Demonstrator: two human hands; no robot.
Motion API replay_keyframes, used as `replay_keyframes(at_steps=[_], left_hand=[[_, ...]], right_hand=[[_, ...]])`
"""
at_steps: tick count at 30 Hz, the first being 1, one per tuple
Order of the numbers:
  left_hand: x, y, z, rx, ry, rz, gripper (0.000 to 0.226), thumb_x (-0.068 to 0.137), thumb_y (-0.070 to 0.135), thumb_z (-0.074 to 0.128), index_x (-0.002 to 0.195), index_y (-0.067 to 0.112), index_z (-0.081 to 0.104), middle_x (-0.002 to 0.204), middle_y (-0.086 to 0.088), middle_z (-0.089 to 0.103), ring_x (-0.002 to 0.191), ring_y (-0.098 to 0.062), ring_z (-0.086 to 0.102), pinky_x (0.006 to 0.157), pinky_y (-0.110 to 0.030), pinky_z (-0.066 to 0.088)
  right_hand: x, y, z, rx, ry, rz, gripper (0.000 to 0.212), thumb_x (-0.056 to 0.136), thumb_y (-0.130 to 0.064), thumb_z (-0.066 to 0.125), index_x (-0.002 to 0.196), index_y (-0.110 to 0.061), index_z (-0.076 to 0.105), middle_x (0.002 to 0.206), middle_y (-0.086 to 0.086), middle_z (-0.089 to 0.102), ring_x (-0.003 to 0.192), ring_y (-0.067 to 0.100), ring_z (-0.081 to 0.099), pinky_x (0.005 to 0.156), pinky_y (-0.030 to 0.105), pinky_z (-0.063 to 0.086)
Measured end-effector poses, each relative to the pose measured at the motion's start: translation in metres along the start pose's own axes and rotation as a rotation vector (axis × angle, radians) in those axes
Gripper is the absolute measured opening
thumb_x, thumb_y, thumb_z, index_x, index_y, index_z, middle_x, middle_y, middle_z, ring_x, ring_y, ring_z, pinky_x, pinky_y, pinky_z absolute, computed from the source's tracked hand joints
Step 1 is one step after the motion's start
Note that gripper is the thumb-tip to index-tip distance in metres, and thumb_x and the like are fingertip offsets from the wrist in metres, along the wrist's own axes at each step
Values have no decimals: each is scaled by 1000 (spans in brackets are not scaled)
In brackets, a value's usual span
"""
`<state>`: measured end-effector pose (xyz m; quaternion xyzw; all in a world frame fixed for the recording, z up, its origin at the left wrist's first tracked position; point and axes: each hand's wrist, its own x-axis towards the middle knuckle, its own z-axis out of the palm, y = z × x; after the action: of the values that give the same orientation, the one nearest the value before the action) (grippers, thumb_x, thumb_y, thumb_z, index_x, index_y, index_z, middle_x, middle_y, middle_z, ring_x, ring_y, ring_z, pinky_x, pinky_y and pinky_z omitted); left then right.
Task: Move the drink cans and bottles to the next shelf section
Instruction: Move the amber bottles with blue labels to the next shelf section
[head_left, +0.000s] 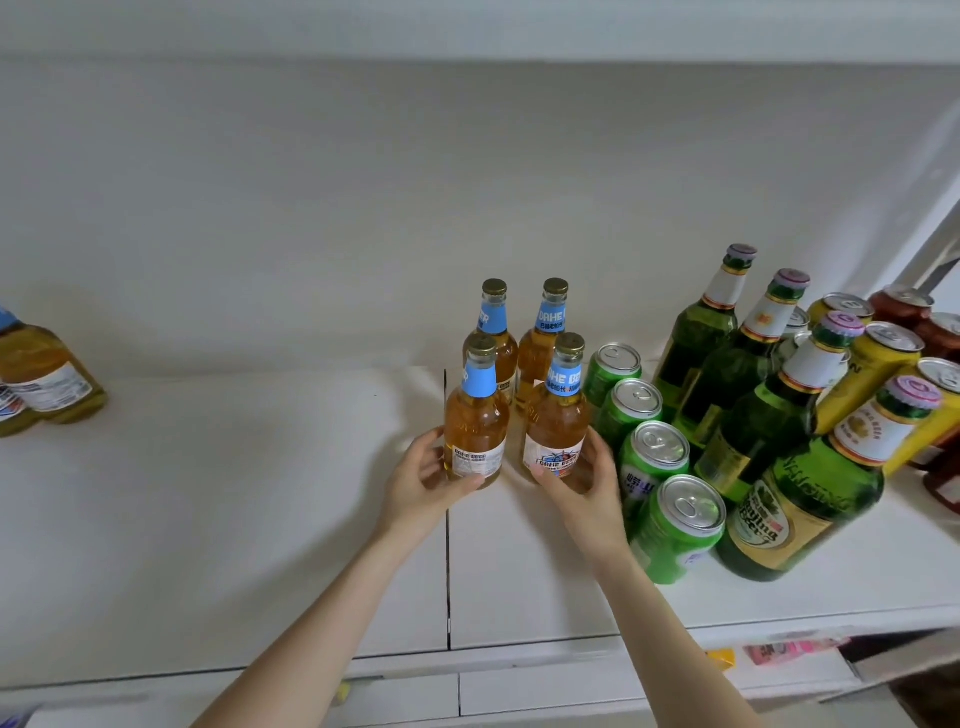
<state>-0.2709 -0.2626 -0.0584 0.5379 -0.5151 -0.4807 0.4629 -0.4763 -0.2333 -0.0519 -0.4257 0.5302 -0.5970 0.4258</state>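
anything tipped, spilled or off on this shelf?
Nothing stands out. The amber bottles, green cans and green bottles all stand sealed, no spill on the shelf. The lean at the frame edges looks like wide-angle distortion. The left hand grips the front-left amber bottle, the right hand the front-right amber bottle.

Two slim forearms, the left forearm (311, 623) and the right forearm (670, 623), are bare from the picture's lower edge up to the wrists. The left hand (423, 480) and right hand (582, 483) are bare too, with slender fingers (602, 457) and short thumbnails.
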Motion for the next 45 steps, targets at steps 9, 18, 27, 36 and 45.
replay_keyframes(at_steps=[9,18,27,36,45], left_hand=[[14,3,13,37,50,23,62,73,16,87,126,25,57,105,1,76,95,-9,72,88,-31,57],[30,9,28,25,31,26,63,74,16,86,130,19,56,108,2,75,94,-4,71,82,-20,56],[39,10,32,18,41,19,62,76,11,84,131,15,56,102,10,74,90,0,71,75,-13,54],[39,10,33,38,46,14,62,78,10,82,132,13,54,102,4,74,87,4,70,73,-11,52],[32,19,30,175,25,24,64,82,21,80,138,20,50,113,-1,72,97,-4,68,87,-21,54]], right_hand=[[13,-3,3,-17,5,-60,62,87,-5,72,142,-14,45,132,0,62,118,9,62,98,29,52],[26,-2,7,1,55,-56,59,86,-1,73,138,-14,46,124,-7,65,112,5,64,91,22,53],[40,-1,10,-31,64,-41,61,87,-8,74,138,-21,44,126,-9,62,107,-9,61,93,17,51],[42,2,10,-51,69,-21,64,87,-12,74,141,-22,42,126,-15,61,112,-2,61,95,19,51],[39,-7,8,-158,60,-12,65,88,-13,74,144,-18,41,124,-16,59,105,-18,57,88,7,47]])
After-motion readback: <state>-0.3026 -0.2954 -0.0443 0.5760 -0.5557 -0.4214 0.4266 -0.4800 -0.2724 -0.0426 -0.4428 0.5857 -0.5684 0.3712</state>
